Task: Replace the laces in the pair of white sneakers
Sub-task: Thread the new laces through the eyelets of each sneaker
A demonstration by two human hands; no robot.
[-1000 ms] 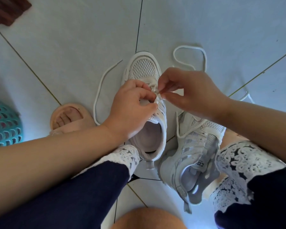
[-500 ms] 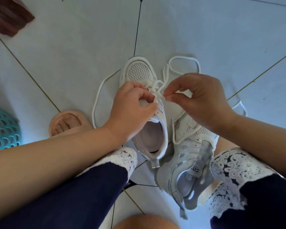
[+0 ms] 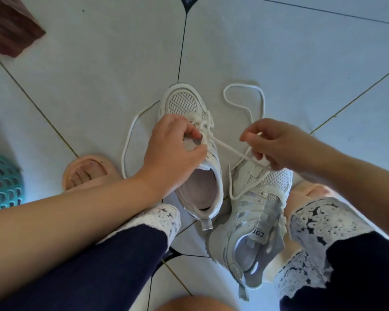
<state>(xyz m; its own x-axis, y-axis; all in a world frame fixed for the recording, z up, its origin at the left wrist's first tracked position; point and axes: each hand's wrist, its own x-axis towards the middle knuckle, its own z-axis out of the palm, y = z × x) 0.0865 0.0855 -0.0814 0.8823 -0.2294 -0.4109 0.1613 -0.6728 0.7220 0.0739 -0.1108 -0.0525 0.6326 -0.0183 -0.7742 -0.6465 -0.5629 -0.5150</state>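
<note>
Two white mesh sneakers lie on the tiled floor between my knees. The left sneaker (image 3: 182, 104) points away from me and my left hand (image 3: 173, 147) grips its tongue and eyelet edge. A white lace (image 3: 228, 149) runs taut from its upper eyelets to my right hand (image 3: 272, 144), which pinches it and holds it out to the right. The lace's free loop (image 3: 245, 86) curls on the floor beyond that hand; its other end (image 3: 130, 131) arcs left of the shoe. The right sneaker (image 3: 252, 212) lies tilted beside it, under my right hand.
My feet in peach slippers (image 3: 85, 173) flank the shoes, with dark trousers and lace cuffs (image 3: 323, 223) close by. A teal perforated basket (image 3: 2, 182) sits at the left edge. A dark red-brown object (image 3: 9, 28) lies at top left.
My right hand has drawn the lace through the eyelet and out to the right, so it now runs taut. My left hand has stayed on the left sneaker. The view has shifted slightly.
</note>
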